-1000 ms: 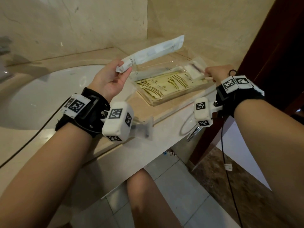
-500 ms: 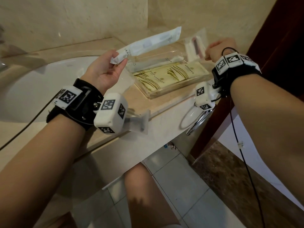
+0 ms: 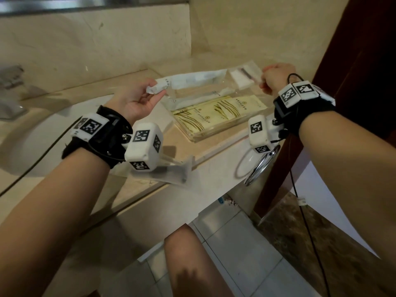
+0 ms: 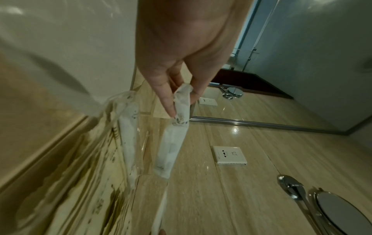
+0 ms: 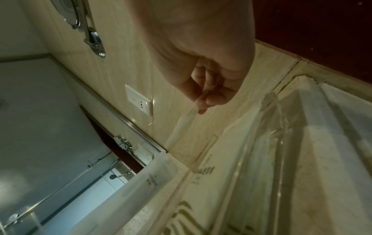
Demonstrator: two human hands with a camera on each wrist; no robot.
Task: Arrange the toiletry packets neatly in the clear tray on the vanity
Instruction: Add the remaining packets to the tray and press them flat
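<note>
A clear tray (image 3: 194,137) sits on the beige vanity and holds yellow packets (image 3: 216,113) with a leaf print and a long white packet (image 3: 201,97) along the far side. My left hand (image 3: 157,92) pinches the end of another long white packet (image 3: 192,80) (image 4: 171,143), held level above the tray's far side. My right hand (image 3: 262,81) (image 5: 203,101) pinches the edge of a small clear packet (image 3: 244,77) with a white pad and a dark item inside, above the tray's far right corner.
A white sink basin (image 3: 42,133) lies left of the tray, with a chrome tap (image 3: 10,91) at its far left. A round chrome mirror (image 3: 260,166) hangs below the counter's right end, by a dark wooden door frame (image 3: 351,82). Wall sockets (image 4: 229,155) are behind the vanity.
My right hand has lifted the small clear packet off the tray's right end and holds it above the far corner. The long white packet in my left hand has tilted down to level.
</note>
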